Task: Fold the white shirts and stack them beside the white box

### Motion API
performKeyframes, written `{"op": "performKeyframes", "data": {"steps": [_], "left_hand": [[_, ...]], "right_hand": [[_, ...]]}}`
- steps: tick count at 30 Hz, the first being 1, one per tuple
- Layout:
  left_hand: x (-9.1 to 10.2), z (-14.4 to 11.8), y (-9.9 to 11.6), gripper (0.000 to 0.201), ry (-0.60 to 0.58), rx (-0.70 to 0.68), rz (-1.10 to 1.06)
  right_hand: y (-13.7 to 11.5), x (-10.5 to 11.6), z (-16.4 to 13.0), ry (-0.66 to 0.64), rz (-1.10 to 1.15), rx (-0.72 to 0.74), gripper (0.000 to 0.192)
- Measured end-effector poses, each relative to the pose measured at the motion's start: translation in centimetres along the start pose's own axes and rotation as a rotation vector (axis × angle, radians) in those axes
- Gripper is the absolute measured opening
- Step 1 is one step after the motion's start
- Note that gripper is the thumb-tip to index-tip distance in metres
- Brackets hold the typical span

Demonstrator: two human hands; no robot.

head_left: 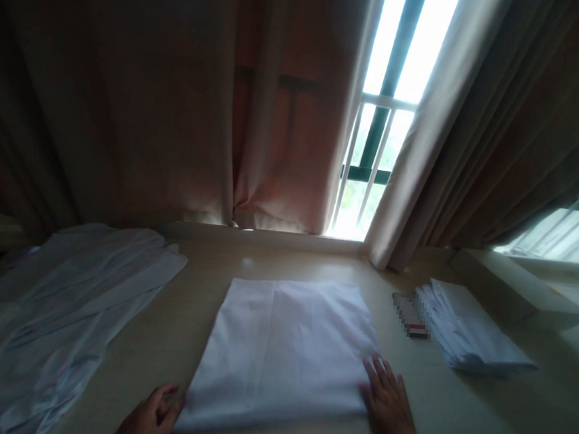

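A folded white cloth (289, 351) lies flat in front of me on the table, roughly rectangular, with a faint crease running down its left part. At its near left corner is my left hand (148, 416), the fingers curled in and the tips against the cloth's edge; the grip itself is partly hidden. My right hand (388, 402) rests on the right edge near the front, its fingers stretched out and spread, palm down.
Loose white cloths (72, 307) are heaped on the left of the pale table (205, 264). A folded white stack (476, 329) lies at the right, beside a blurred flat object (412, 315). A long pale box (519, 288) stands behind it. Curtains (285, 143) hang along the window (376, 137).
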State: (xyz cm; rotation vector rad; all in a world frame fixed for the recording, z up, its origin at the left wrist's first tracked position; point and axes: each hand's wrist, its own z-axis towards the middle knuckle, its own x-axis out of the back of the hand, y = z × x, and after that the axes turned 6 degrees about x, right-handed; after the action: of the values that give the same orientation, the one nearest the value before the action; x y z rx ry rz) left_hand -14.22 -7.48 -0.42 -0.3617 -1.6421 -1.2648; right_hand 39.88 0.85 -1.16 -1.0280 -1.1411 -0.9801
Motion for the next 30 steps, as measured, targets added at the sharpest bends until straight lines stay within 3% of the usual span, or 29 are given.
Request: {"op": "performKeyframes", "data": {"steps": [2, 5, 8, 10, 13, 15, 18, 30], "left_hand": [[0.7, -0.1, 1.7, 0.034, 0.129, -0.07, 0.07], [0.9, 0.1, 6.6, 0.038, 0.252, -0.299, 0.11], [-0.9, 1.4, 11.4, 0.053, 0.202, -0.445, 0.184], [-2.9, 2.8, 13.1, 0.062, 0.119, -0.431, 0.287], [-5.5, 4.7, 12.9, 0.066, -0.007, -0.311, 0.405], [-6.5, 5.4, 11.9, 0.066, -0.03, -0.271, 0.435], [-6.8, 5.8, 11.0, 0.066, 0.005, -0.295, 0.452], [-7.9, 8.2, 11.8, 0.062, 0.064, -0.344, 0.451]], "right_hand": [[-0.1, 0.6, 0.2, 0.016, -0.018, -0.01, 0.059], [-1.1, 2.1, 1.7, 0.083, -0.059, -0.011, 0.062], [-2.6, 3.5, 4.5, 0.1, -0.057, 0.023, 0.066], [-3.3, 3.7, 6.3, 0.03, -0.024, 0.023, 0.069], [-3.4, 3.2, 7.9, -0.123, 0.031, -0.037, 0.07], [-3.0, 2.7, 8.1, -0.17, 0.052, -0.068, 0.07], [-2.8, 2.3, 7.8, -0.146, 0.061, -0.079, 0.068], [-3.2, 1.5, 8.6, -0.066, 0.067, -0.145, 0.066]]}}
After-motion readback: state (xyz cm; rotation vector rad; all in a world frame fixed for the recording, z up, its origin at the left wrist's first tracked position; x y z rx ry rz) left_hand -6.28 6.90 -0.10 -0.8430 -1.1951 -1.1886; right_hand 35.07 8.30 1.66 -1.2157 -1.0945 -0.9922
